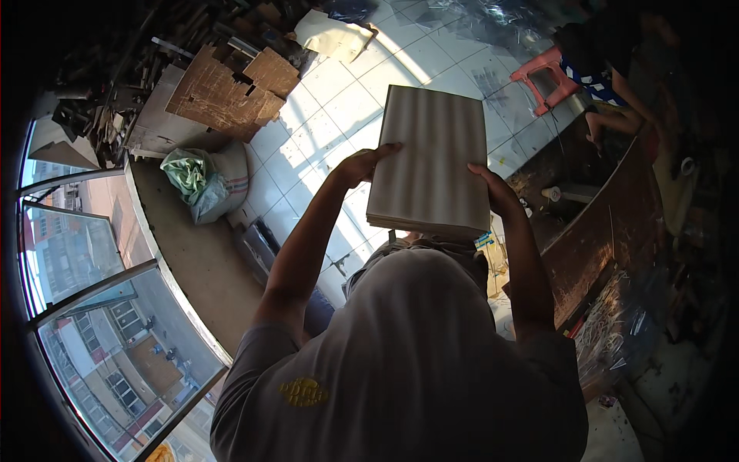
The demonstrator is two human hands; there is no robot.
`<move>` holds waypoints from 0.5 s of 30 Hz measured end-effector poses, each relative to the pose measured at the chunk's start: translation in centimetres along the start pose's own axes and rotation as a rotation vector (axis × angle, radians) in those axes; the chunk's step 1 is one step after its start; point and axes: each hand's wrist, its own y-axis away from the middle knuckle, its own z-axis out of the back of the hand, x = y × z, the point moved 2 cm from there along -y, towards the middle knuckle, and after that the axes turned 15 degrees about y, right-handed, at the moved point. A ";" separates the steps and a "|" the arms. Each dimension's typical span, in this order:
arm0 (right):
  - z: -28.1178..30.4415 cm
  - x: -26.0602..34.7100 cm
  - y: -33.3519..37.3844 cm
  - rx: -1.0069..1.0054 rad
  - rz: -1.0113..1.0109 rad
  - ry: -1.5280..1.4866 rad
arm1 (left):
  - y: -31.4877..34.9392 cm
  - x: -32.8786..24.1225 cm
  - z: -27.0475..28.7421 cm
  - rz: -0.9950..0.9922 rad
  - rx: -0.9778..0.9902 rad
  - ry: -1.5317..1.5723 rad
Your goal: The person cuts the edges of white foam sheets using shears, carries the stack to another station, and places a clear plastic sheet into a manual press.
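Both my hands hold a stack of pale greyish rectangular sheets [433, 158] in front of my body. Layered edges show along its near side; I cannot tell whether the sheets are paper or thin board. My left hand [365, 165] grips the left edge, its thumb lying over the top face. On the opposite edge is my right hand [496, 190], also with the thumb on top. The fingers of both hands are mostly hidden beneath the stack.
White floor tiles [319, 100] lie beyond, with broken brown boards [219, 92] at far left. A sack [231, 173] with green plastic stands on the left ledge [185, 246] by the windows. At right are a pink stool [531, 73], another person [627, 96] and a brown wooden panel [608, 231].
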 end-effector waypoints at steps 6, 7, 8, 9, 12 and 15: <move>0.9 6.8 -5.6 0.036 -0.031 -0.003 | -4.5 -5.3 3.4 0.055 -0.054 0.045; 1.6 8.0 -6.7 0.046 -0.045 -0.010 | -5.8 -6.4 4.0 0.053 -0.056 0.053; 2.3 9.1 -7.9 0.049 -0.050 -0.004 | -7.1 -7.4 4.5 0.062 -0.026 0.082; 2.9 10.1 -9.1 0.038 -0.061 -0.004 | -8.4 -8.5 4.9 0.071 0.005 0.112; 6.3 14.3 -13.0 0.062 -0.090 -0.018 | -12.8 -12.6 5.4 0.100 0.000 0.155; 10.2 16.8 -15.7 0.014 0.313 0.294 | -16.3 -17.2 4.8 0.087 0.021 0.246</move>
